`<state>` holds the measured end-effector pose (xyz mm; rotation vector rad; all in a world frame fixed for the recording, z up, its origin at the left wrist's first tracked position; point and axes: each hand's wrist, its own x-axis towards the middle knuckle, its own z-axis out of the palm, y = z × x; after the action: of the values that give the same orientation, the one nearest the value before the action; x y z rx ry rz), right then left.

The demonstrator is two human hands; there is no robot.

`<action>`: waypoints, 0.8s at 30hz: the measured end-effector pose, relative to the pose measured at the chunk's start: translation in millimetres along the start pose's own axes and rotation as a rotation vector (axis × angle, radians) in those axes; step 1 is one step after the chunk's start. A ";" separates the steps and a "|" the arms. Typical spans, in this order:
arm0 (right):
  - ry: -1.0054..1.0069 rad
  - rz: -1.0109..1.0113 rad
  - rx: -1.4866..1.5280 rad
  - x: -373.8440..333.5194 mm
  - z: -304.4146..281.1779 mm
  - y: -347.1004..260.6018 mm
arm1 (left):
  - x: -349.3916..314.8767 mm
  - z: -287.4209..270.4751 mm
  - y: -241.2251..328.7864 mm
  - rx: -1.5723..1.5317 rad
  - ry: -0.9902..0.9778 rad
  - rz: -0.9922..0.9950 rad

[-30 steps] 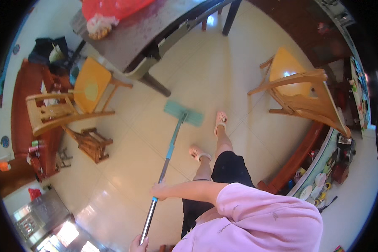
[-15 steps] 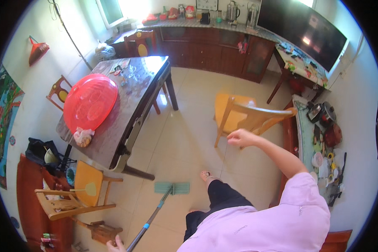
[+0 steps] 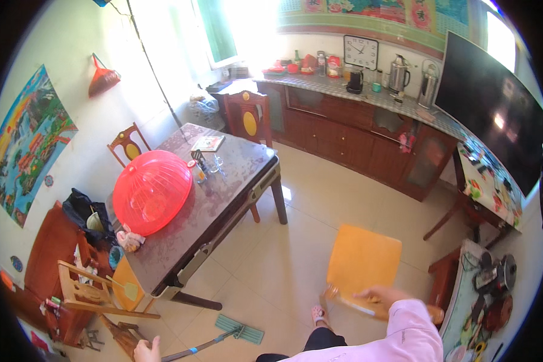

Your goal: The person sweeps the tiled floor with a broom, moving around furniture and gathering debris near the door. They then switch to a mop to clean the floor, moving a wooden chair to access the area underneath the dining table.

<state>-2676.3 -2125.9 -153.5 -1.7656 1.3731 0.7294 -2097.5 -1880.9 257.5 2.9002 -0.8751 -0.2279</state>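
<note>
My left hand [image 3: 146,350] is at the lower edge, closed around the handle end of a flat mop; its lower part is cut off by the frame. The mop's grey-blue pole slants right to a green rectangular head [image 3: 240,329] flat on the tiles. My right hand [image 3: 377,295] grips the top of the backrest of a wooden chair, its fingers bent over the rail. The chair's yellow seat [image 3: 364,256] faces away from me. One of my feet, in a pink slipper [image 3: 320,315], stands between mop head and chair.
A dark table [image 3: 223,205] carrying a red mesh food cover [image 3: 152,192] stands left, one foot close to the mop head. Another wooden chair [image 3: 102,289] is at lower left. A long brown cabinet [image 3: 344,142] lines the back, and a counter with pots [image 3: 495,274] the right.
My right hand has come down onto the chair's backrest, which it was above before. The view has tilted up, and the mop head now lies at another angle.
</note>
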 end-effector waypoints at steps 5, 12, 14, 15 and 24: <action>-0.003 0.062 0.336 39.8 32.9 -18.6 | 39.0 49.1 7.1 -0.257 0.089 0.003; -0.024 0.135 0.517 70.1 51.6 -5.4 | 67.3 66.4 -18.3 -0.217 0.195 -0.066; -0.014 0.162 0.545 71.9 58.1 1.5 | 57.3 54.1 13.0 -0.241 0.057 -0.203; -0.005 0.172 0.565 75.1 59.9 1.7 | 61.2 54.1 19.7 -0.206 0.126 -0.260; 0.022 0.166 0.657 104.1 72.8 -13.3 | 65.1 25.7 30.6 -0.276 0.101 -0.389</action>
<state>-2635.5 -2117.8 -274.4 -1.1540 1.5606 0.2835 -2064.8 -1943.9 229.1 2.7604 -0.2344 -0.2103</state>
